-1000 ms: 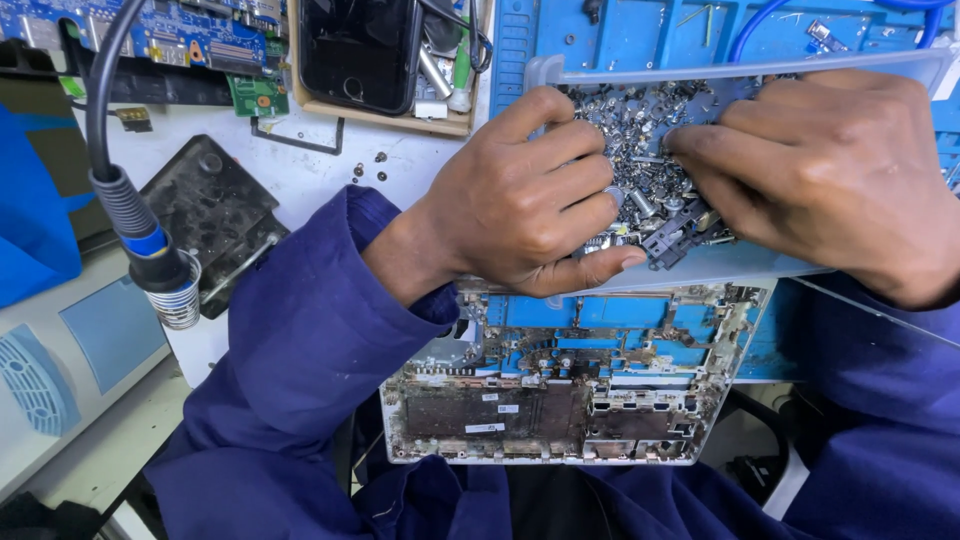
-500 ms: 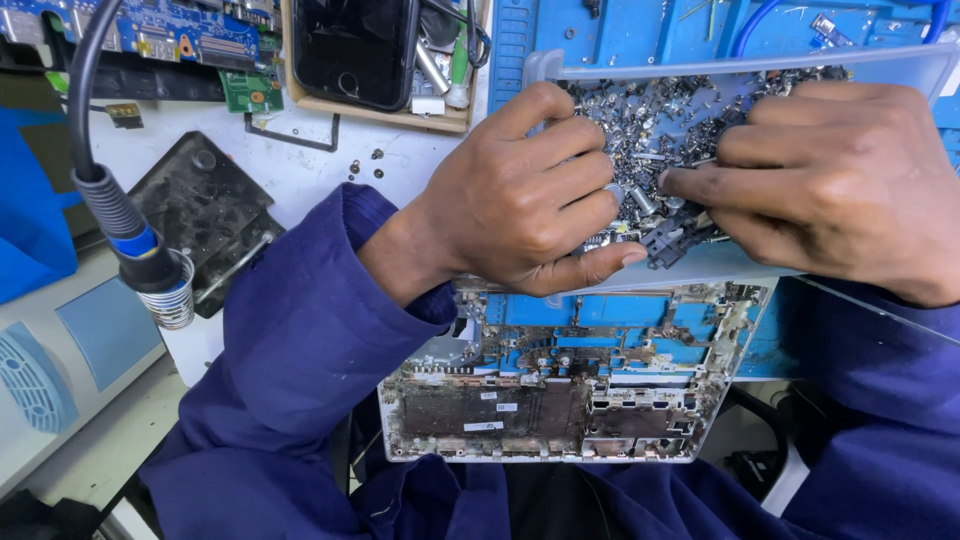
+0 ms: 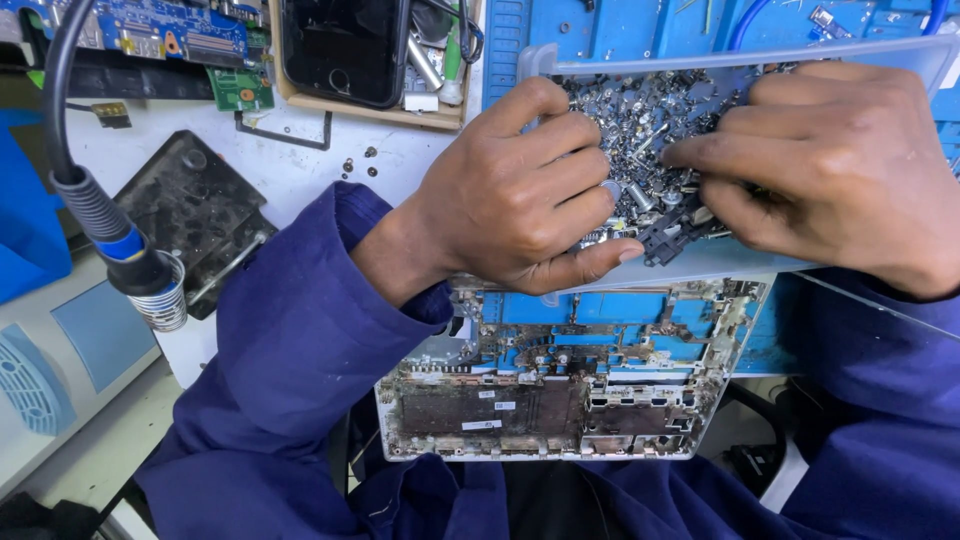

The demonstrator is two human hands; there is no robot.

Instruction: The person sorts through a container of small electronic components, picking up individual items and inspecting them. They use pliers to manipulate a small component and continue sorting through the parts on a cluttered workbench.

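Picking: both hands, left hand (image 3: 520, 195), right hand (image 3: 830, 165), fingertips in screw pile (image 3: 650, 120).

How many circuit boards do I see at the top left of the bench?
2. A blue circuit board lies along the top edge, and a small green circuit board sits just below its right end. Others may lie beyond the frame.

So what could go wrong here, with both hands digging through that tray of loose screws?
The clear tray sits propped over the stripped laptop chassis, so a push from the left hand or right hand might tip it and spill the screws into the open frame. Small screws could also flick out over the tray's low front lip. The black plastic part near the fingertips might snag and drag screws along with it.
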